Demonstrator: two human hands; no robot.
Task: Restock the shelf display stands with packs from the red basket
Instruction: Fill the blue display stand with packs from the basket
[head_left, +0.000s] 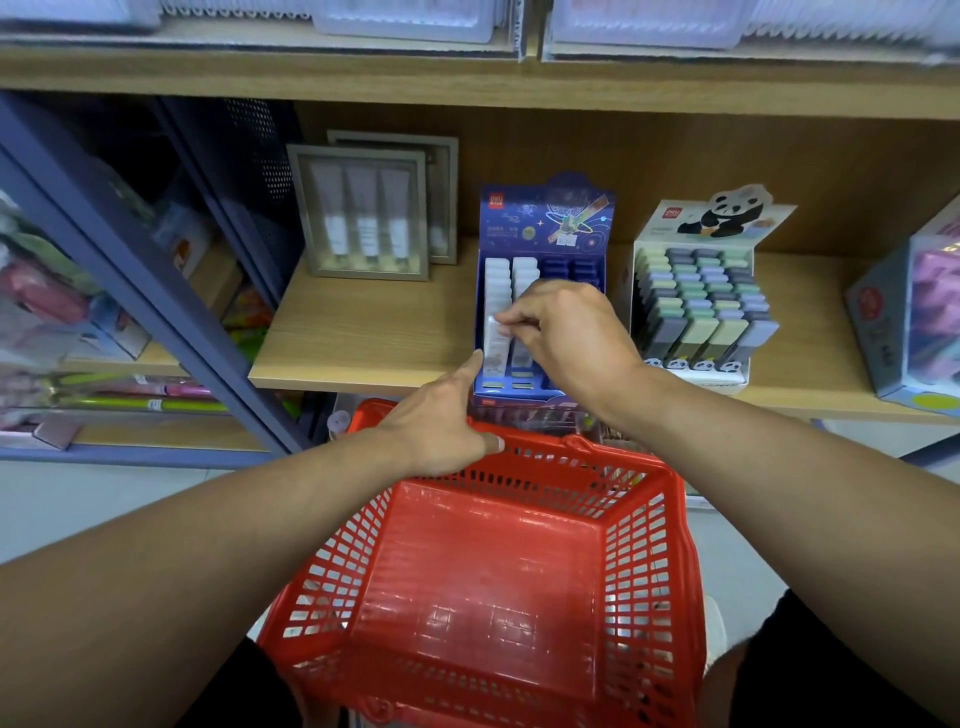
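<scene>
His right hand (566, 332) pinches a white pack (496, 345) the left hand's (441, 421) straight forefinger props from below; a skewed push could jam it in the blue stand (545, 223).

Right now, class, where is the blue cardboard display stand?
Head view: the blue cardboard display stand sits mid-shelf, left of the panda display stand, above the red basket.

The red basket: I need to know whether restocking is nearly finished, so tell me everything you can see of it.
The red plastic basket is a rectangular, open-topped carrier with slotted lattice walls and a ribbed solid floor. It sits upright, low in front of the person, just below the wooden shelf's front edge. Its floor looks bare; no packs show inside. The left hand lies over its far rim, forefinger stretched toward the blue cardboard display stand. Whether the hand grips the rim cannot be told.
</scene>
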